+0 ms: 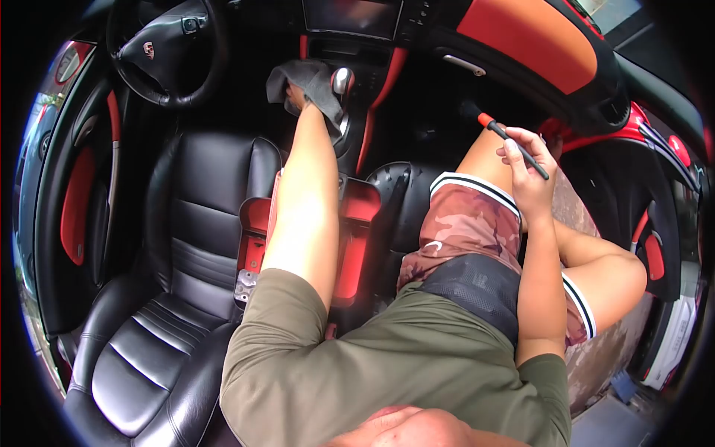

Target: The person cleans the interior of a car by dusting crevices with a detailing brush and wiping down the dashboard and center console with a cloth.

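Observation:
My left hand (296, 97) reaches forward to the centre console, its fingers closed in a dark grey cloth (320, 83). The cloth drapes beside the gear lever (342, 80), and most of my fingers are hidden under its folds. Over my bent leg, my right hand (530, 153) grips a detailing brush (487, 121) by its black handle. The brush has an orange-red collar, and its dark bristles point toward the footwell, hard to make out against the black. I cannot tell whether the bristles touch anything.
A steering wheel (170, 52) stands at the upper left, above a black leather seat (201, 216). A red-lined console box (359, 249) lies open under my left forearm. The dashboard (529, 41) has an orange-red panel. On the right is the open door (655, 257).

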Demonstrator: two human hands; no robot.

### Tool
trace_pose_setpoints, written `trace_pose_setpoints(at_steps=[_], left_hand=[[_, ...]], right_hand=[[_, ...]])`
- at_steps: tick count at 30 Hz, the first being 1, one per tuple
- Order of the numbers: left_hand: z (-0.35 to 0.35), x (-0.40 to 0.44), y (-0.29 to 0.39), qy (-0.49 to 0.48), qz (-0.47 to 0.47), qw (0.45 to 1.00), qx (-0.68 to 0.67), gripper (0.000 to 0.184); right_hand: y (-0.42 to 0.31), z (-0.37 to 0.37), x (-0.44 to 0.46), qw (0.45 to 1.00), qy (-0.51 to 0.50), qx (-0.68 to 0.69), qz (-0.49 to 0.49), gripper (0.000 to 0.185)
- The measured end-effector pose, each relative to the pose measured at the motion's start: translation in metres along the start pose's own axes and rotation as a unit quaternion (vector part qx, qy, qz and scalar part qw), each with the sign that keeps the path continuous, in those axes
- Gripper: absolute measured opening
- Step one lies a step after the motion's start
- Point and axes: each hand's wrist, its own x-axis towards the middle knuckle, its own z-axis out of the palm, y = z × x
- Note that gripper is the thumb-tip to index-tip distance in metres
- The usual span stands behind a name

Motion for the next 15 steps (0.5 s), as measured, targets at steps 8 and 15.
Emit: trace_pose_setpoints(at_steps=[8,15], left_hand=[[-0.012,0.025,-0.064,-0.147,-0.003,0.953,0.263,0.05],[0.023,0.04,-0.025,-0.061,0.298,0.953,-0.013,0.062]], right_hand=[[-0.003,-0.001,-0.011,1.0,0.01,0.004,0.017,0.022],[0.0,-0.008,-0.009,1.0,0.013,-0.01,0.023,0.022]])
